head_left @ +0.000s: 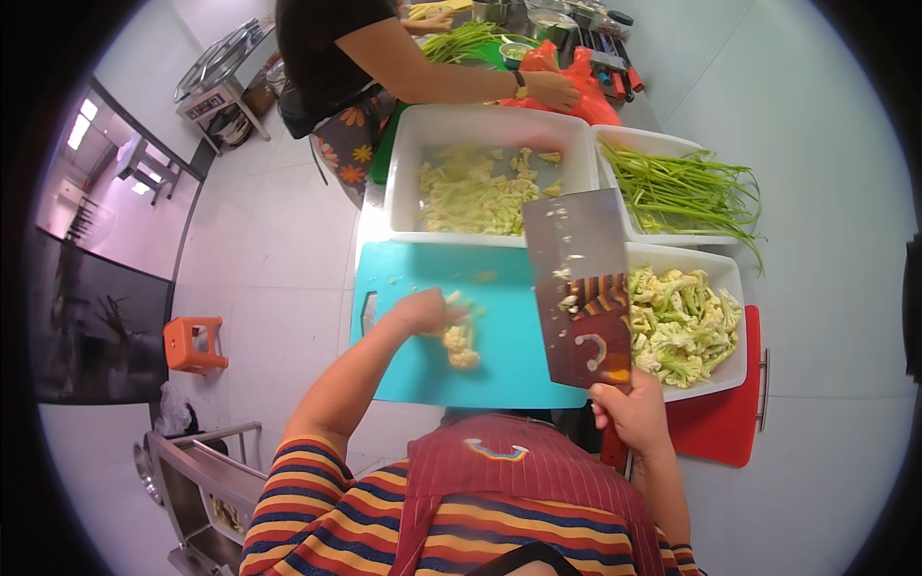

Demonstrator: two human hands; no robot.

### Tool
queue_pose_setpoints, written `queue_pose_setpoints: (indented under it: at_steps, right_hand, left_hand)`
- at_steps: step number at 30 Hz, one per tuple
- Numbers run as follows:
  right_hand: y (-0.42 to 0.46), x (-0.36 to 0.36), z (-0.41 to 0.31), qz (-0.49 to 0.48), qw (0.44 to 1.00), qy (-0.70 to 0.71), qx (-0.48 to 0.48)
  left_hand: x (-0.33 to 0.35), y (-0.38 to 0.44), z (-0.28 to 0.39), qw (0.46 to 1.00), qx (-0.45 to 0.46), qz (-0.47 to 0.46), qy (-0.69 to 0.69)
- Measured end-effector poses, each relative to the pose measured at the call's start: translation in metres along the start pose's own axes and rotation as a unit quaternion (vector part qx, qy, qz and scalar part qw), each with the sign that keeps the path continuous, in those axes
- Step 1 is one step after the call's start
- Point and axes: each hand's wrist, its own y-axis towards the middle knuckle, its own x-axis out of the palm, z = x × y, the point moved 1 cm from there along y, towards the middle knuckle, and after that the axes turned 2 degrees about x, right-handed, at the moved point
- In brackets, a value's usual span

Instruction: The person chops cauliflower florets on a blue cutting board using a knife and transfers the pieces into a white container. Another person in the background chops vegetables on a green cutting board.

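Observation:
My right hand grips the handle of a wide cleaver. Its blade stands raised past the right side of the turquoise cutting board, with small cauliflower crumbs stuck to the shiny face. Over the board's left half is my left hand, blurred, its fingers at some cauliflower florets; whether they pinch a piece is unclear. Beyond the board, a white plastic tub contains cut cauliflower. A second white tub at the right is heaped with larger cauliflower florets, partly behind the blade.
Green stalks overhang another white tub. A red cutting board lies under the right tub. Across the table, a co-worker's hand touches a red plastic bag. An orange stool stands on the floor at left.

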Motion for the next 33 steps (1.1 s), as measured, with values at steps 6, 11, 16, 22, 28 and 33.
queue_pose_setpoints:
  at_steps: [6,11,16,22,28,33]
  right_hand:
    - [0.029,0.032,0.022,-0.036,0.987,-0.156,0.010]
    - [0.050,0.049,0.045,0.014,0.933,-0.341,-0.118]
    - [0.063,0.063,0.066,0.042,0.881,-0.431,-0.189]
    - [0.072,0.076,0.083,0.054,0.848,-0.470,-0.241]
    - [0.082,0.084,0.085,0.008,0.822,-0.523,-0.224]
    - [0.086,0.084,0.084,-0.014,0.816,-0.541,-0.205]
  left_hand:
    - [0.023,-0.030,-0.017,0.988,0.007,0.136,-0.068]
    - [0.046,-0.058,0.001,0.967,0.076,0.243,-0.022]
    - [0.053,-0.051,0.002,0.942,0.133,0.307,0.027]
    - [0.060,-0.048,-0.003,0.941,0.127,0.313,-0.034]
    - [0.067,-0.041,-0.007,0.930,0.143,0.336,-0.029]
    - [0.066,-0.057,-0.001,0.928,0.142,0.343,-0.021]
